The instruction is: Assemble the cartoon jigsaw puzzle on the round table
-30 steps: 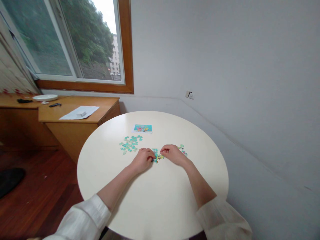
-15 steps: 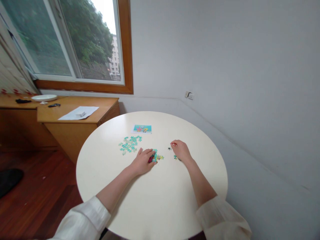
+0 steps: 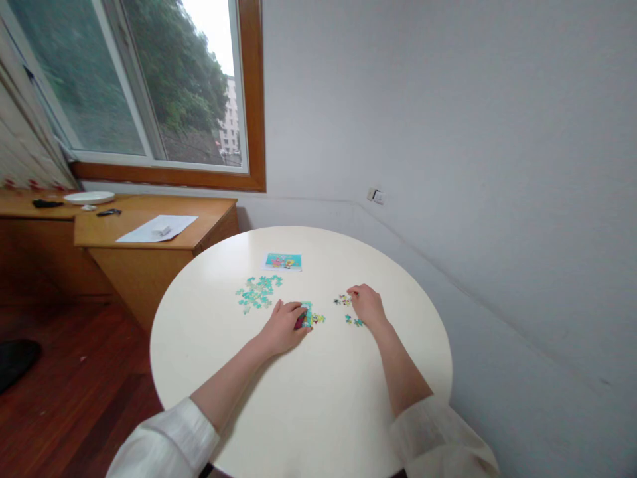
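My left hand [image 3: 283, 328] lies over the left side of a partly joined jigsaw puzzle [image 3: 307, 311], fingers spread and resting on it. Yellow joined pieces [image 3: 318, 319] stick out at the puzzle's right side. Farther right, my right hand [image 3: 369, 305] is closed, thumb and fingertips pinched together beside a few loose puzzle pieces [image 3: 342, 301]. Whatever the pinch holds is too small to make out. Two more loose pieces [image 3: 353, 321] lie just below that hand. A spread of teal puzzle pieces [image 3: 259, 292] covers the table beyond my left hand.
A picture card [image 3: 283, 261] with cartoon figures lies toward the far side of the round white table [image 3: 308, 411]. Behind it on the left stands a wooden desk [image 3: 213, 219] with a paper sheet [image 3: 144, 232] and a white plate [image 3: 89, 198]. A wall borders the right.
My right hand has shifted slightly right, uncovering more of the loose pieces beside and below it. My left hand stays on the puzzle. The view has tilted a little.
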`<act>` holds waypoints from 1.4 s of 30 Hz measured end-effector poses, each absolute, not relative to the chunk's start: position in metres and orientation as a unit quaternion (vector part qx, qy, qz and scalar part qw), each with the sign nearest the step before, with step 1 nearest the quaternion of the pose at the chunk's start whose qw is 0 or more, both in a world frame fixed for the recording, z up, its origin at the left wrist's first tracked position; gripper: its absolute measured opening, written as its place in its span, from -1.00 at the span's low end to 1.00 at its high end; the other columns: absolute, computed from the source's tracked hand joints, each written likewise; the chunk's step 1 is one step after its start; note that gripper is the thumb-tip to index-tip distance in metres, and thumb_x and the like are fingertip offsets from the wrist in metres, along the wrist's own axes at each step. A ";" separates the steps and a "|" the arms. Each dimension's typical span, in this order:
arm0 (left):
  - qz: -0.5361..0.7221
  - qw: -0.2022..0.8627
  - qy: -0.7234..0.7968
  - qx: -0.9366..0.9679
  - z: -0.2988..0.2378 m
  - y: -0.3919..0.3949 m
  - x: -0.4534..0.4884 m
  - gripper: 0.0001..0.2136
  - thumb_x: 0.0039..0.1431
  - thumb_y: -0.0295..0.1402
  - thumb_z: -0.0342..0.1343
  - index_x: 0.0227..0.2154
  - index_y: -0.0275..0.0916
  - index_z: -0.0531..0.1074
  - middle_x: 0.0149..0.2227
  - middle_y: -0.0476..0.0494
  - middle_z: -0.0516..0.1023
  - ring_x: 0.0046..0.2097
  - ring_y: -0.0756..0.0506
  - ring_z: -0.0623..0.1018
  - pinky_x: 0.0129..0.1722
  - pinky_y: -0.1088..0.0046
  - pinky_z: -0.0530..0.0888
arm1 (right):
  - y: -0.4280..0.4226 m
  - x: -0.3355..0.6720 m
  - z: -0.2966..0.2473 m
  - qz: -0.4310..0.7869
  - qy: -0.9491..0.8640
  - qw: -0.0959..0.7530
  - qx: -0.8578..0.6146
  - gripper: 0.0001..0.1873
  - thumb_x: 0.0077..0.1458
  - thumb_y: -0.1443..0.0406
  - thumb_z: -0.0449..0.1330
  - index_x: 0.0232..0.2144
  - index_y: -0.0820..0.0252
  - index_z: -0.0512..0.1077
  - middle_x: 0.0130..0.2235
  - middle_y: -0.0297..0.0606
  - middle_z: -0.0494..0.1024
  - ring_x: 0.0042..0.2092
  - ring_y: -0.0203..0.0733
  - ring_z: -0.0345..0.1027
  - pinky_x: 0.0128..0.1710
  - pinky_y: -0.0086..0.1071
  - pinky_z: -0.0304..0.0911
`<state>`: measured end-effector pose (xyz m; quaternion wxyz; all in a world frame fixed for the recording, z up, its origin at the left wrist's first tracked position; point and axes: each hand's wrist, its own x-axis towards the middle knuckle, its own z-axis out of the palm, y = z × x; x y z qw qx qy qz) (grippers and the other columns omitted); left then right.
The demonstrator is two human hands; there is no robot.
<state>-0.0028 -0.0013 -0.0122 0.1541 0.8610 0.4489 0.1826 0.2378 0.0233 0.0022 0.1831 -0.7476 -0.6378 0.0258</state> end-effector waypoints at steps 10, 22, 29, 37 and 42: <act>0.170 0.151 0.452 0.862 -0.014 0.000 -0.004 -0.58 0.12 -0.19 0.01 0.04 -0.21 0.31 0.12 -0.28 0.32 0.18 -0.21 0.27 0.23 -0.01 -0.03 | 0.025 0.249 -0.005 0.043 -0.626 0.154 -0.763 -0.61 0.09 0.44 -0.05 -0.18 0.17 0.52 -0.08 -0.16 0.52 -0.05 -0.15 0.36 -0.05 -0.35 0.16; 0.174 0.151 0.451 0.863 -0.018 0.002 -0.004 -0.58 0.12 -0.19 0.02 0.03 -0.20 0.31 0.12 -0.26 0.31 0.16 -0.22 0.29 0.21 0.00 0.04 | 0.018 0.244 0.005 0.109 -0.646 0.186 -0.733 -0.74 -0.03 0.20 0.19 -0.25 0.11 0.53 -0.13 -0.22 0.52 -0.06 -0.10 0.36 -0.05 -0.28 0.11; 0.174 0.162 0.450 0.861 -0.014 0.001 -0.004 -0.59 0.11 -0.22 0.02 0.02 -0.20 0.32 0.13 -0.28 0.31 0.17 -0.21 0.28 0.21 0.01 0.05 | 0.019 0.241 0.006 0.104 -0.632 0.174 -0.748 -0.80 -0.06 0.23 0.20 -0.35 0.14 0.54 -0.20 -0.21 0.55 -0.10 -0.10 0.37 -0.08 -0.28 0.13; 0.176 0.151 0.454 0.860 -0.008 -0.003 -0.004 -0.61 0.10 -0.24 0.04 0.01 -0.22 0.34 0.11 -0.27 0.34 0.15 -0.21 0.30 0.20 0.10 0.11 | 0.023 0.245 -0.006 0.130 -0.673 0.215 -0.696 -0.81 -0.06 0.33 0.19 -0.34 0.11 0.55 -0.21 -0.25 0.56 -0.17 -0.19 0.41 -0.10 -0.35 0.19; 0.177 0.142 0.458 0.860 -0.006 -0.004 -0.004 -0.61 0.09 -0.23 0.05 -0.01 -0.21 0.36 0.08 -0.24 0.37 0.11 -0.20 0.34 0.15 0.22 0.22 | 0.026 0.245 -0.010 0.165 -0.685 0.232 -0.670 -0.73 -0.07 0.43 0.13 -0.32 0.12 0.55 -0.22 -0.26 0.58 -0.21 -0.23 0.41 -0.16 -0.39 0.23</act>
